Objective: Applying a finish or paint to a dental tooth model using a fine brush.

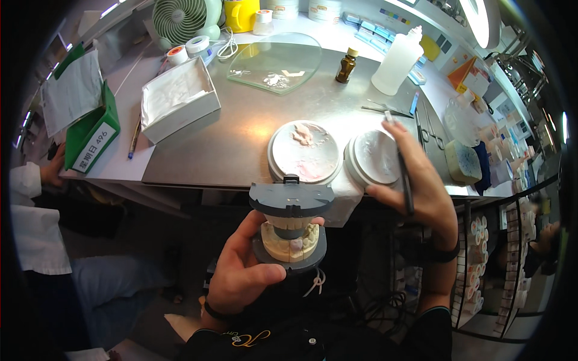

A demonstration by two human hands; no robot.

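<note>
My left hand (244, 268) grips a dental model (290, 240) by its lower part, thumb at the near edge. The lower jaw is yellowish plaster on a grey round base, with one pinkish-grey tooth at the front. Above it, a pale upper row of teeth hangs under a dark grey plate (291, 197). A thin tool with a black handle (406, 186) is in my right hand (421, 180). That hand curls around the right side of a small round white dish (372, 159), its thumb at the dish's near edge. The hand is slightly blurred.
Left of the small dish sits a larger round white dish (306, 150) with pinkish paste. A glass plate (275, 65), white box (180, 99), brown bottle (346, 66) and white squeeze bottle (397, 63) stand behind. Scissors (430, 126) lie right. Another person's sleeve (36, 222) is at left.
</note>
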